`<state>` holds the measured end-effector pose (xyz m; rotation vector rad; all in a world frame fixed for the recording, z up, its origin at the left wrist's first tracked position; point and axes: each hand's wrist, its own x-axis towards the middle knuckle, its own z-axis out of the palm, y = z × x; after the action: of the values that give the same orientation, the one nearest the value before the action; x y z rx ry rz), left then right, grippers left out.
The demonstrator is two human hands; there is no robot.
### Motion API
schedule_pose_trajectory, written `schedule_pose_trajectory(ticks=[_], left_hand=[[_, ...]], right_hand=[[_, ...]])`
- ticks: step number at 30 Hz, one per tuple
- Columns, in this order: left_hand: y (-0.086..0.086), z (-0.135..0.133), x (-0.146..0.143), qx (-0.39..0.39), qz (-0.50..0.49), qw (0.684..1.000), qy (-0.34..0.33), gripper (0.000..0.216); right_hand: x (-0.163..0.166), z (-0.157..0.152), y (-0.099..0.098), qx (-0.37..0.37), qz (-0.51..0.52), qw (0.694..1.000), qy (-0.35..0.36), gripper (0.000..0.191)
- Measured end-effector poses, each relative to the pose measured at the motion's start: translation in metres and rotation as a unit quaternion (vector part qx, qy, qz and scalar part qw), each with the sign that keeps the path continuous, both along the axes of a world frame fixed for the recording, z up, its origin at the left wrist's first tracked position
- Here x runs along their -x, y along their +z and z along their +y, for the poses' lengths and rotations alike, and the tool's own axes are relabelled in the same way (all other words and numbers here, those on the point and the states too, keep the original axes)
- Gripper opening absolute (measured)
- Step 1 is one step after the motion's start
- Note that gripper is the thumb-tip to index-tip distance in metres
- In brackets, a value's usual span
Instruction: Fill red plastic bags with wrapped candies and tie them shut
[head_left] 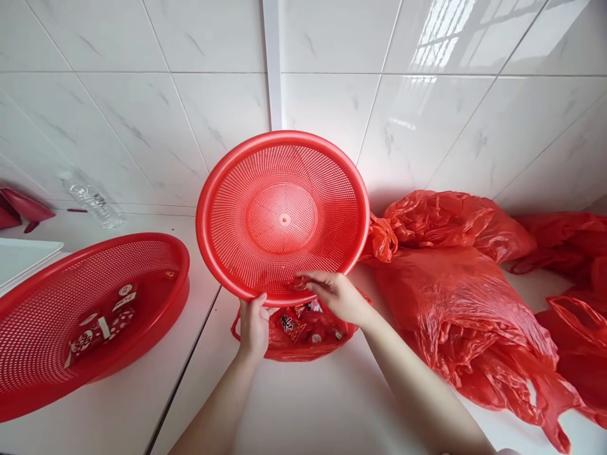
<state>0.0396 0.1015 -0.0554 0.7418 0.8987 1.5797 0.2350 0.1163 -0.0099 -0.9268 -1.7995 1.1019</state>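
Observation:
My left hand (pixel 253 325) grips the lower rim of a round red perforated basket (pixel 265 189), which is tilted up with its inside facing me. My right hand (pixel 332 294) reaches into the basket's lower edge, fingers curled over a small red item that I cannot make out. Right below both hands lies an open red plastic bag (pixel 310 344) holding several small wrapped candies.
A second red basket (pixel 57 303) with a few red packets stands at the left on the white counter (pixel 294 411). Crumpled red plastic bags (pixel 465 297) pile up on the right. A clear plastic bottle (pixel 92 202) lies by the tiled wall, and a white tray (pixel 19 256) sits at far left.

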Motion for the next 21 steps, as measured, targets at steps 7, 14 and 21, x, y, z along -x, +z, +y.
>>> schedule_pose_trajectory(ticks=[7,14,21], left_hand=[[0.0,0.007,0.007,-0.005,0.003,1.0,0.013,0.036],[0.009,0.013,0.018,-0.021,0.023,0.998,0.061,0.039],[0.012,0.019,0.029,-0.05,0.025,0.995,0.087,0.046]], right_hand=[[-0.006,0.006,0.004,0.207,0.212,0.955,-0.026,0.039],[-0.006,0.001,0.005,0.206,0.169,0.964,-0.007,0.032],[-0.004,0.002,-0.005,0.137,0.093,0.986,0.012,0.028]])
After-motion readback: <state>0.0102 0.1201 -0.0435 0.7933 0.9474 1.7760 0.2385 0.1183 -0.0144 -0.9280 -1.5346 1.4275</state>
